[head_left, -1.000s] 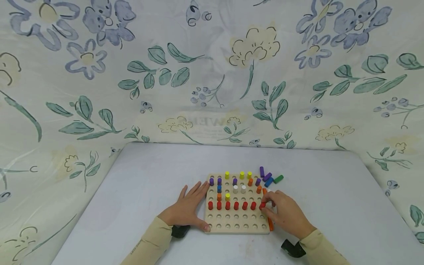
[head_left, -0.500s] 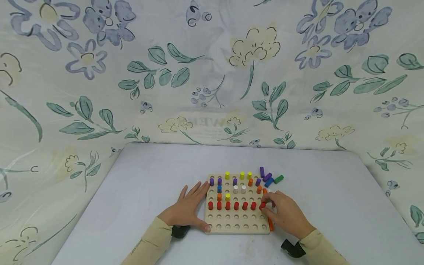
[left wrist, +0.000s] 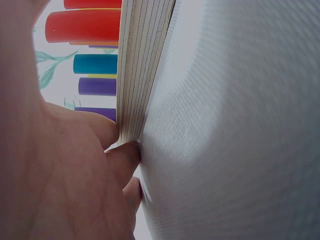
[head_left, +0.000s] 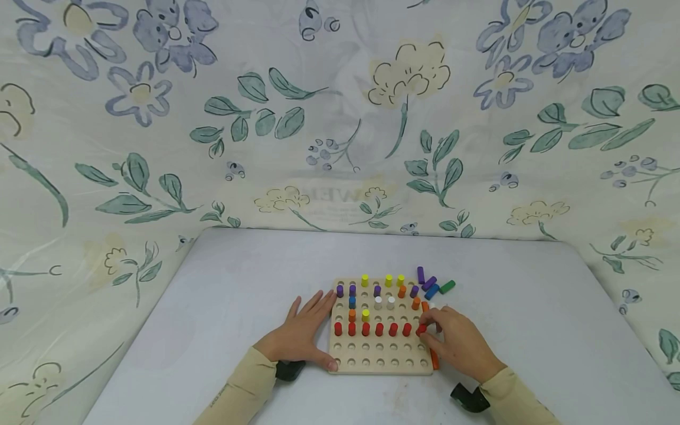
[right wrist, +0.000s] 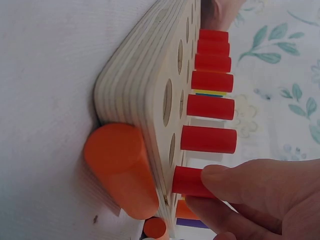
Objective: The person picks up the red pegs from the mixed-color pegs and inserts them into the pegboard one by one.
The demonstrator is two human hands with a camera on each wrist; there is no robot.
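A wooden pegboard with rows of round holes lies on the white table. My right hand pinches a red peg between thumb and fingers at the right end of the red row; the peg stands upright at its hole. Several other red pegs fill the rest of that row. My left hand is spread, its fingertips and thumb against the board's left edge. In the left wrist view, fingers touch the layered wooden side.
Yellow, purple, blue, white and orange pegs stand in the upper rows. Loose purple, blue and green pegs lie beyond the board's far right corner. An orange peg lies on the table against the right edge, close to my right hand.
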